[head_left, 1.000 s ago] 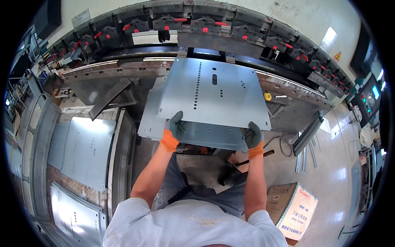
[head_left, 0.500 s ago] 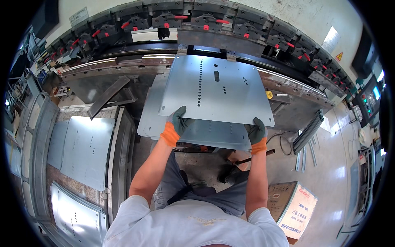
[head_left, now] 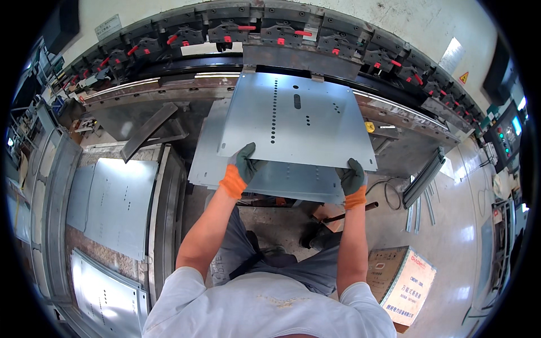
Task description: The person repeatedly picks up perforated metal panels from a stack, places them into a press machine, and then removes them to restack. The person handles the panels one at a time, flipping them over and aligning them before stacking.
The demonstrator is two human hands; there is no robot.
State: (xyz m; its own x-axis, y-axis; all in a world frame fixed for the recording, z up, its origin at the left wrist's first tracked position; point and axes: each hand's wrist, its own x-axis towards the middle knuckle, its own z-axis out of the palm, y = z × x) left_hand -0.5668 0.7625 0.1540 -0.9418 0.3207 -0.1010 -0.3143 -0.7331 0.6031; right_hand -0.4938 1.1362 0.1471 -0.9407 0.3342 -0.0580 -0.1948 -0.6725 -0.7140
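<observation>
A flat sheet metal panel (head_left: pixel 315 138) with a row of small holes and one oblong slot spans the space before me. Its far edge lies in the opening of a press brake (head_left: pixel 301 61). My left hand (head_left: pixel 245 164), in a grey and orange glove, grips the near edge toward the left corner, thumb on top. Near the right corner my right hand (head_left: pixel 353 177), gloved alike, pinches the same edge. The fingers of both hands are partly hidden under the panel. Below it lie more metal sheets (head_left: pixel 265 183), stacked and mostly covered.
Several cut panels (head_left: pixel 127 197) lie on a metal-framed rack at left, with another pile (head_left: pixel 101 293) nearer. A cardboard box (head_left: pixel 389 276) stands on the floor at right, near a dark bar (head_left: pixel 355 213). A lit control panel (head_left: pixel 504 135) hangs far right.
The panel and both hands hold nearly the same place. The press brake's upper tooling sits slightly lower against the panel's far edge.
</observation>
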